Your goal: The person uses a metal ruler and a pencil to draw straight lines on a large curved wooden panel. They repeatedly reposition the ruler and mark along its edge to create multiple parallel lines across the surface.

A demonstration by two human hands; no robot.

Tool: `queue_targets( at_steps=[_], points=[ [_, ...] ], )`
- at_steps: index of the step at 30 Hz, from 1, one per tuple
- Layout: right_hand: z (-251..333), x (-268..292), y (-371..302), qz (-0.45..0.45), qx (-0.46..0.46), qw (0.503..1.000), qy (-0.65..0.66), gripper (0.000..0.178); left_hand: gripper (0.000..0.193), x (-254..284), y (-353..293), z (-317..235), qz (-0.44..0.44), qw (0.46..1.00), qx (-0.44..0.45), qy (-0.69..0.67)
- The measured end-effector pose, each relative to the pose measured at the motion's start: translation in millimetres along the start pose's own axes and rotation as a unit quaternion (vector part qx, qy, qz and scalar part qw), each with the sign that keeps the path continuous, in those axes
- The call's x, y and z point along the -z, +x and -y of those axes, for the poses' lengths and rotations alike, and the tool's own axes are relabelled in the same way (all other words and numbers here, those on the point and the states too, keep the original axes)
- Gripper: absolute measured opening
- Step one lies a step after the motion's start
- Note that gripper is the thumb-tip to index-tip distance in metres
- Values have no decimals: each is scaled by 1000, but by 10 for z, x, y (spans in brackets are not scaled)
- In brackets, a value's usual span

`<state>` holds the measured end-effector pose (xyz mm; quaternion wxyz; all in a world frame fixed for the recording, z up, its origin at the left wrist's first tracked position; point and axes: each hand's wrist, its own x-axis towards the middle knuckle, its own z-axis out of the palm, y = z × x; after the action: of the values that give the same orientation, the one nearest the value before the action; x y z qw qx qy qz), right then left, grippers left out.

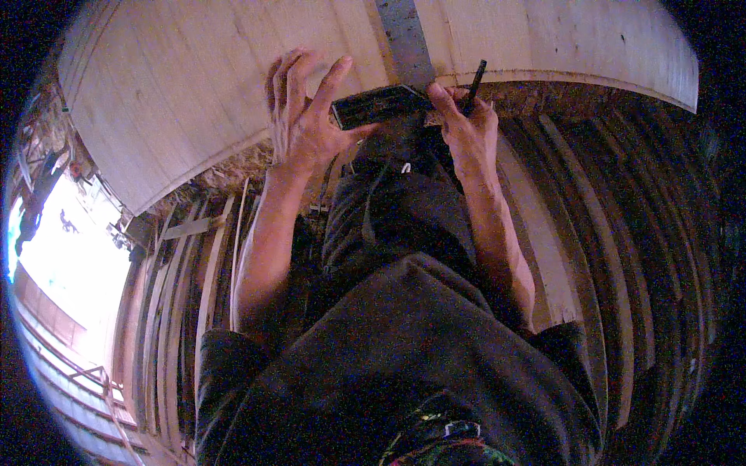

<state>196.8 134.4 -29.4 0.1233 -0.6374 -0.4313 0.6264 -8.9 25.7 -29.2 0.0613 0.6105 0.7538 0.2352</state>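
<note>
Across a pale wooden board (pixel 256 78) lies the grey metal blade (pixel 404 35) of what looks like a carpenter's square. Its dark rectangular stock (pixel 374 107) seems to lie along the near edge; the joint is partly hidden by my right hand. My right hand (pixel 470 128) is closed at the stock's right end, thumb on top, with a dark slim stick like a pencil (pixel 476 84) poking up between the fingers. My left hand (pixel 303 116) is spread beside the stock's left end, its thumb reaching under it, the fingertips slightly blurred over the board.
Long wooden strips (pixel 614 248) stretch along my right, and more slats (pixel 175 287) run along my left. A very bright opening (pixel 74 248) is at the far left. Rough, shaggy debris (pixel 214 175) shows under the board's near edge.
</note>
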Motion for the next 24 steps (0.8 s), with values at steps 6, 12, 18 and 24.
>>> queue_targets(
  at_steps=[6,12,18,24],
  points=[
    [-62,-84,32,13,44,998,46,26,101,50,395,109,143,984,-86,-55],
    [68,-126,-38,13,21,999,-46,27,106,33,423,225,170,978,-107,-63],
    [-84,-182,0,9,36,999,-14,27,107,30,427,269,166,976,-115,-78],
    [-8,-178,-20,26,23,999,0,26,106,52,444,240,162,976,-117,-92]
  ],
)
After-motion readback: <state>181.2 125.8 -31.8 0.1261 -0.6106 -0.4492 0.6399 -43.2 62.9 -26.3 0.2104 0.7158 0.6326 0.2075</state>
